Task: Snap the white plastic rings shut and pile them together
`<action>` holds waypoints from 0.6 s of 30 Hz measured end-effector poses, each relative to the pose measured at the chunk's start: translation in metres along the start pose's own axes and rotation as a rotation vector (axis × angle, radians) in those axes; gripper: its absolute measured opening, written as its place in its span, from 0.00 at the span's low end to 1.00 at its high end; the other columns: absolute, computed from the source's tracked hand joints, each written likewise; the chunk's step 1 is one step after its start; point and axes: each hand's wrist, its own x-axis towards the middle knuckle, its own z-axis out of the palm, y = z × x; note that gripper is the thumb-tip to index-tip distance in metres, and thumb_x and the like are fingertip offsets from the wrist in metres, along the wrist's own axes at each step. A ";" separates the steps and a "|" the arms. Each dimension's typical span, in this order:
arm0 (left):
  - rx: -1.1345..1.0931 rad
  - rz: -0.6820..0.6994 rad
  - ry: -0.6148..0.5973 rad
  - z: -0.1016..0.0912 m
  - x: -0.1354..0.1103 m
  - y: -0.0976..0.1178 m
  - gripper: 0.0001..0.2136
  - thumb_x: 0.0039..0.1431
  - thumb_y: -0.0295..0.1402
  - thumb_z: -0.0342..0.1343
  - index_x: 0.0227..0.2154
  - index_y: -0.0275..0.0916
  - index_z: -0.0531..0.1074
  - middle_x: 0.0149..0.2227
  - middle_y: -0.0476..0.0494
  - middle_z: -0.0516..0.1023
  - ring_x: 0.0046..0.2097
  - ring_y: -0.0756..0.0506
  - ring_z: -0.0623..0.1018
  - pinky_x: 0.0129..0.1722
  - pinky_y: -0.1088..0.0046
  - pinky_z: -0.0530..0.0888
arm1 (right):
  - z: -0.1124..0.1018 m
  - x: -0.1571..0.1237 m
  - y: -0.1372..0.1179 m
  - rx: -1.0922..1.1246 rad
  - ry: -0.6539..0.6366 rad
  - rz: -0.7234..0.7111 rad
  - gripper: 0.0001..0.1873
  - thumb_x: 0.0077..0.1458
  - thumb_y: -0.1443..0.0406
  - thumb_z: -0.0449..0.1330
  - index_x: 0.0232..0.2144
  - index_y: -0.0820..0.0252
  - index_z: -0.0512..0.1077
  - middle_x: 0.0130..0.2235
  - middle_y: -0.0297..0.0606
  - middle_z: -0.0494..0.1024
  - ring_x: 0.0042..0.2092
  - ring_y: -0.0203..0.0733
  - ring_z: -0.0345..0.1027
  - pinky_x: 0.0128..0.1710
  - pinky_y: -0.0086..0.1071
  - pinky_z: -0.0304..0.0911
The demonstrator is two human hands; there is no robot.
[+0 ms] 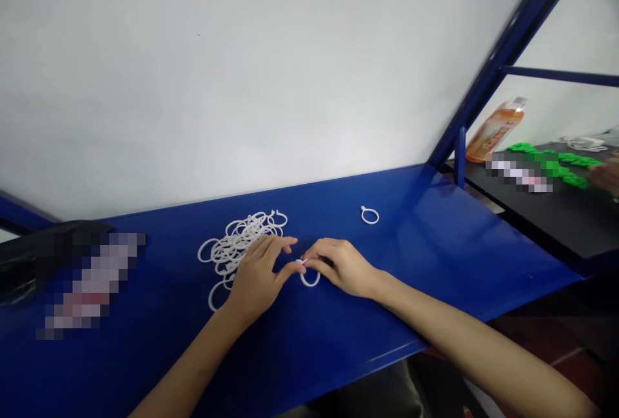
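A white plastic ring (310, 285), with a small closure at its top, is pinched between the thumb and fingers of my right hand (345, 268). My left hand (261, 273) reaches in from the other side. Its thumb tip touches the ring's closure, while its index finger stretches out above, apart from the thumb. Beneath and behind my left hand lies a loose pile of several similar white rings (236, 240), partly covered by it. A single white ring (370, 216) lies apart, farther back to the right. The closure's details are hidden by my fingertips.
The blue table (416, 224) meets a white wall (290, 69). Black plastic (62, 237) and a blurred-out item (97, 282) lie left. A blue frame post (459, 157) stands right. Beyond it are an orange bottle (498, 131), green twisted cord (578, 160) and another person's hand (604, 176).
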 end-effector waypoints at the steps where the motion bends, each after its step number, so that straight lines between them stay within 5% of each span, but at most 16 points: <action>1: 0.006 0.011 0.002 0.000 0.000 0.000 0.10 0.63 0.40 0.58 0.43 0.42 0.72 0.34 0.50 0.77 0.40 0.45 0.76 0.45 0.65 0.72 | 0.000 0.000 0.000 -0.004 -0.005 -0.028 0.09 0.69 0.64 0.53 0.40 0.60 0.73 0.41 0.39 0.80 0.41 0.39 0.73 0.43 0.32 0.67; 13: 0.021 0.117 -0.019 -0.006 -0.001 0.013 0.09 0.65 0.36 0.56 0.29 0.41 0.73 0.30 0.51 0.79 0.37 0.46 0.74 0.42 0.65 0.67 | -0.004 -0.007 -0.008 -0.230 -0.033 -0.217 0.17 0.71 0.63 0.46 0.42 0.65 0.73 0.34 0.41 0.74 0.35 0.39 0.65 0.38 0.31 0.65; 18: 0.217 0.040 -0.140 0.003 0.002 -0.010 0.16 0.66 0.43 0.52 0.48 0.40 0.75 0.48 0.41 0.80 0.52 0.38 0.74 0.54 0.56 0.69 | -0.002 0.004 0.003 -0.329 0.025 -0.040 0.15 0.70 0.62 0.50 0.45 0.62 0.75 0.37 0.42 0.76 0.40 0.41 0.69 0.43 0.33 0.67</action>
